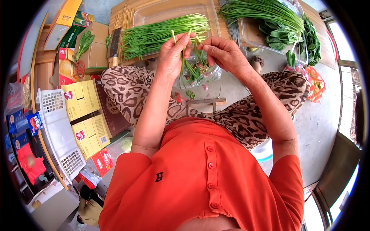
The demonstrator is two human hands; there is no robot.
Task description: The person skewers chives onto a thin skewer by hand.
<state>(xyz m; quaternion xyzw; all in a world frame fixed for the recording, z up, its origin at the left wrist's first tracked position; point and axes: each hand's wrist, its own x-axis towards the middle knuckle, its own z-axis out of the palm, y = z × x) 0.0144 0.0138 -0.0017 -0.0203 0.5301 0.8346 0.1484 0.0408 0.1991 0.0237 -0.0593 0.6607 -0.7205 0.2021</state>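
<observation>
My left hand (175, 54) is closed round a few green stems (186, 67), whose cut ends stick up above the fingers and whose leaves hang down. Close to its right, my right hand (221, 53) is pinched near the stem tops; what its fingertips hold is too small to tell. Below the hands lies a clear plastic bag (211, 74) with leafy scraps in it. Beyond them, a large bunch of long green stalks (163, 34) lies in a clear tray (154, 13).
A second tray (248, 34) at the upper right holds long greens and leafy vegetables (279, 34). A knife (114, 44) is left of the stalks. Yellow boxes (81, 99), a white basket (58, 127) and red scissors (79, 69) are at the left. A red bag (317, 84) lies right.
</observation>
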